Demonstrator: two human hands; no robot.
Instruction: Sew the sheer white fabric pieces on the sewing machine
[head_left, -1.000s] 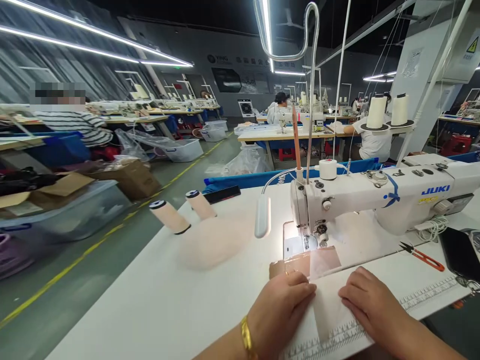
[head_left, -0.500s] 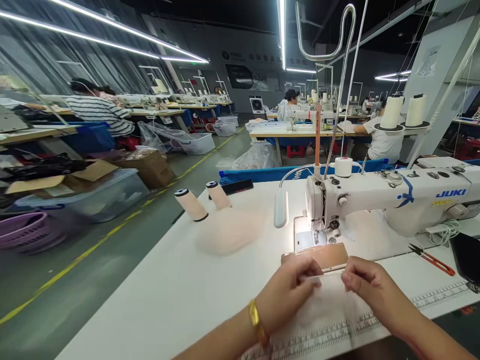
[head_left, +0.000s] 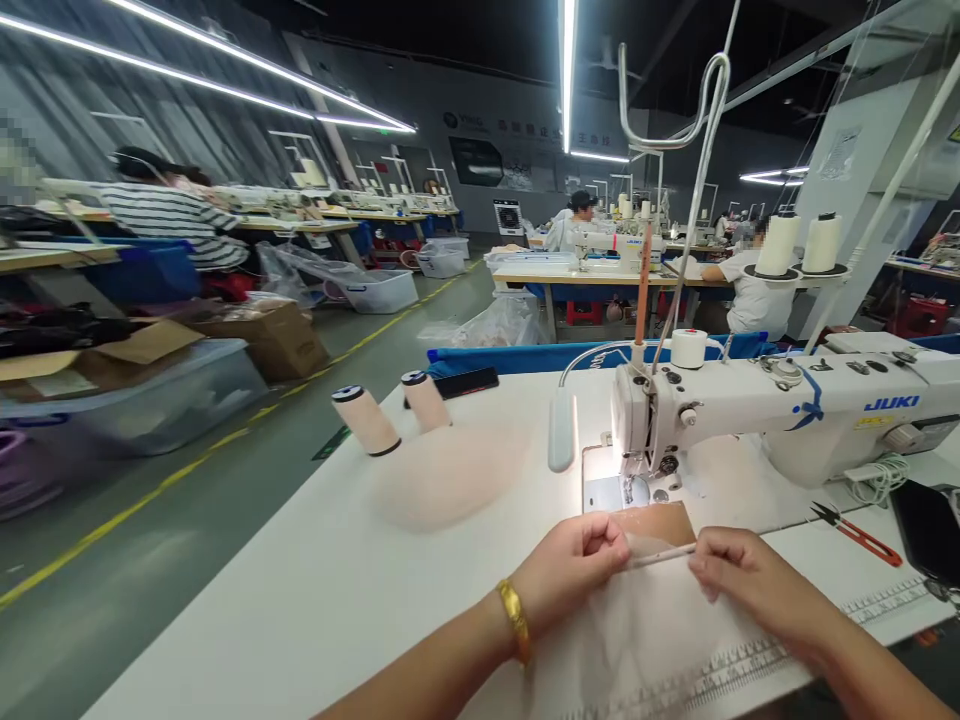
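Note:
Between my two hands stretches a thin, pale, sheer fabric (head_left: 645,610), its narrow upper edge drawn tight like a band. My left hand (head_left: 589,550), with a gold bracelet at the wrist, pinches that edge at its left end. The right end is pinched between the thumb and fingers of my right hand (head_left: 731,570). Just beyond the edge lies a tan, glossy flat piece (head_left: 660,522), partly covered by my left hand and the fabric. The white sewing machine (head_left: 720,400) stands behind it, its lit needle area just past the tan piece.
On the table (head_left: 300,580) lie a pale fabric piece (head_left: 457,480), thread snips (head_left: 859,535) and a dark phone (head_left: 930,525). Two thread cones (head_left: 366,420) stand at the back left. A printed ruler (head_left: 720,675) runs along the front edge. Co-workers sit at machines beyond.
My left hand has moved slightly left and both hands slightly down. The fabric's edge is now drawn straighter between them, and more of it hangs toward me. The view has shifted a little.

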